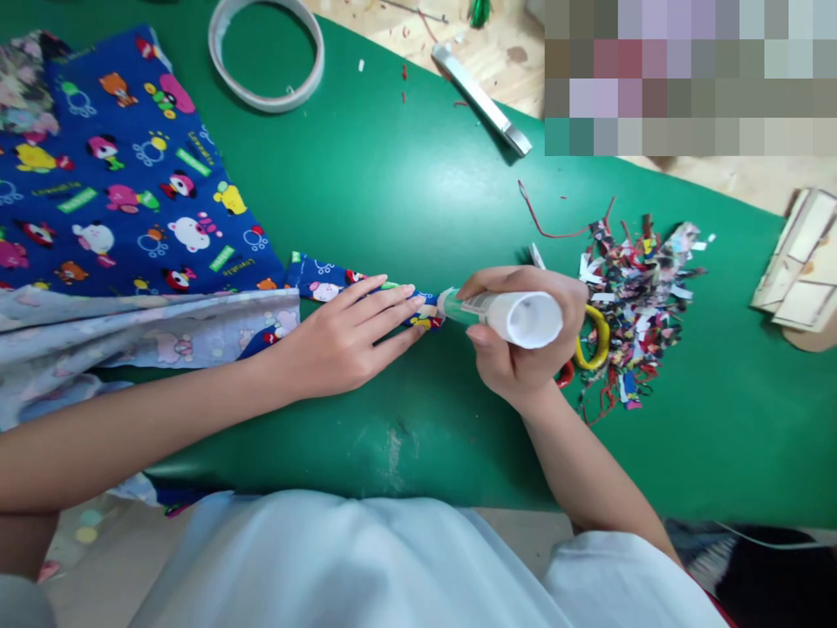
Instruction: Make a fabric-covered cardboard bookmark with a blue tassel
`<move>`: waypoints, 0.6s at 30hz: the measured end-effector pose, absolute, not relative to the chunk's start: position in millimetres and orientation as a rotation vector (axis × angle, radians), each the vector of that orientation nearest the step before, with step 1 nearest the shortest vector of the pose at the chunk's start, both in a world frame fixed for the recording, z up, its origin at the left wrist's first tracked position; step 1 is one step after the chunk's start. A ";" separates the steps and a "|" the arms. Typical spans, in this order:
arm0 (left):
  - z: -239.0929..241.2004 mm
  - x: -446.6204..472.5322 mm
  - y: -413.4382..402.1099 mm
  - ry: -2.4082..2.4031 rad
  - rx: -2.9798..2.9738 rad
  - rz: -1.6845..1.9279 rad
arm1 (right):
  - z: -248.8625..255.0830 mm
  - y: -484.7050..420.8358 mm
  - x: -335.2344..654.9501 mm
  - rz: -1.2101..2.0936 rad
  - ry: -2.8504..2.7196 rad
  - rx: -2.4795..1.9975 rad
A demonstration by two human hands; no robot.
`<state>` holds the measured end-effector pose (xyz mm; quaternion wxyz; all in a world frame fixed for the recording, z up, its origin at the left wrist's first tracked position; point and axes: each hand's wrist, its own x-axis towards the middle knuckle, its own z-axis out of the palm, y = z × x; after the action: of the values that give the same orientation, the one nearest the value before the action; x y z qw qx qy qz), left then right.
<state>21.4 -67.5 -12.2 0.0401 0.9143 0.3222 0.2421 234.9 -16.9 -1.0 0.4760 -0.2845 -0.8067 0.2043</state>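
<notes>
My left hand (346,336) lies flat with its fingers stretched over a narrow strip of blue printed cloth (318,277). In my right hand (540,349) is a glue bottle (503,316), tilted with its white base toward me. The bottle's nozzle end touches or nearly touches the right end of the strip, just past my left fingertips. A pair of scissors (593,338) with yellow and red handles lies beside my right hand, partly hidden by it. Left of my left hand spreads a larger piece of blue cartoon-print cloth (131,174), its pale underside folded over near my forearm.
Scraps of cut cloth and thread (637,305) are heaped on the green table (392,436) at the right. A roll of tape (318,65) and a metal strip-shaped tool (480,98) lie at the back. Wooden pieces (801,262) sit at the far right.
</notes>
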 end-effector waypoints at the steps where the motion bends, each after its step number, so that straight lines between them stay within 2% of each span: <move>1: -12.3 21.4 -67.5 0.987 2.797 0.747 | -0.4 -16.6 235.2 0.505 -1.989 -0.698; 18: -11.7 20.5 -65.8 0.986 2.822 0.725 | 1.0 -15.9 232.8 0.669 -1.887 -0.771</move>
<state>20.5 -65.8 -11.7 0.0329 0.9169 0.3204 0.2356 232.8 -15.9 1.0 0.4776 -0.3156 -0.7728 0.2741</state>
